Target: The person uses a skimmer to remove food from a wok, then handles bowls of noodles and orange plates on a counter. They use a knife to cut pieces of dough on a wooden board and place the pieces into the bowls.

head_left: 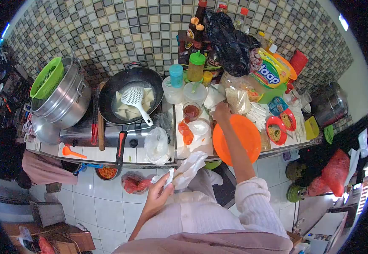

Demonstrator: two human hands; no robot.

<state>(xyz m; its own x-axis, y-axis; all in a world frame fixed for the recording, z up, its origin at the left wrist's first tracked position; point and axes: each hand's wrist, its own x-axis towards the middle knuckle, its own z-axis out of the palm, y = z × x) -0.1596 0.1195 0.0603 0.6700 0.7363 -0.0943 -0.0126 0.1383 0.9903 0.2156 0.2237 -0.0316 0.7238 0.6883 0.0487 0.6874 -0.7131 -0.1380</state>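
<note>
In front of my body, my left hand (160, 194) is closed around a crumpled white plastic bag (189, 169), whose loose end sticks out to the right. My right arm stretches across an orange plate (242, 137). At the counter, my right hand (222, 112) is beside a whitish packet (212, 97) and a clear bag with pale contents (237, 100); its fingers are too small and dark to read. Left of that hand stands a glass of reddish-brown liquid (191, 111). A black wok (107, 99) holds folded pale pieces in liquid, with a white slotted spoon (133, 96) resting in it.
A large steel pot (71, 101) with a green basket (47, 78) stands left of the wok. Another plastic bag (157, 144) lies at the counter's front edge. Red bowls (276, 131) with food are at right. Bottles and a black bag (230, 42) crowd the back.
</note>
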